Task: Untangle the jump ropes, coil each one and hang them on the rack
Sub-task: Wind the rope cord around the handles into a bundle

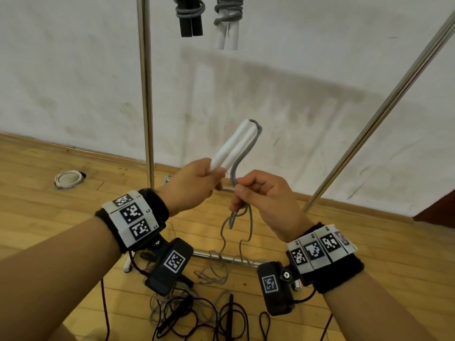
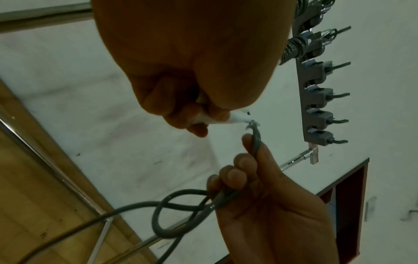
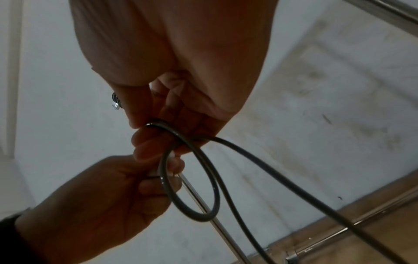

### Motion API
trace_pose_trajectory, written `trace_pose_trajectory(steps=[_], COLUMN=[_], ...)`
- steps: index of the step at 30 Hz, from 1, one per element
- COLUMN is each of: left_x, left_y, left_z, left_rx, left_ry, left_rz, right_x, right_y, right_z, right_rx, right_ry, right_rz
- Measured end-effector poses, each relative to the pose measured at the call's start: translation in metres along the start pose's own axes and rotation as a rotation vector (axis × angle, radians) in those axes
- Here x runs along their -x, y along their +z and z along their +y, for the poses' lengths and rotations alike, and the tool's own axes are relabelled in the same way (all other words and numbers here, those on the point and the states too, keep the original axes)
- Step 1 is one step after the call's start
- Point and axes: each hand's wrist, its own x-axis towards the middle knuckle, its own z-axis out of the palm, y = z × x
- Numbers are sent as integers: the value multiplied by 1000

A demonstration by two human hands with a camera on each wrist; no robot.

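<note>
Grey cord [image 1: 242,166] runs pinched through right hand [image 1: 267,198] fingers, left hand [image 1: 190,184] clamping white handles [image 1: 232,146]; two coiled ropes [image 1: 209,13] hang above, tangled ropes [image 1: 197,313] remain below.

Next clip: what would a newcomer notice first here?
Centre frame, the left hand grips two white handles pointing up, while the right hand pinches their grey rope, which trails to a tangle on the floor. Two coiled ropes already hang up top.
</note>
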Motion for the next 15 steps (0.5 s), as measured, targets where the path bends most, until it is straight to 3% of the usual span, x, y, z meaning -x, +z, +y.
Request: trace_pose_trajectory(steps=[4, 9, 15], left_x=[7, 13, 15], left_y=[5, 6, 8], left_z=[5, 9, 8], left_rx=[121, 140, -39], left_ry=[-15, 24, 138], left_rz=[-163, -231, -186], right_x=[-1, -2, 0], right_y=[3, 1, 4], right_z=[5, 10, 10], right_rx=[4, 79, 135], right_ry=[78, 124, 125], right_rz=[-26, -34, -24])
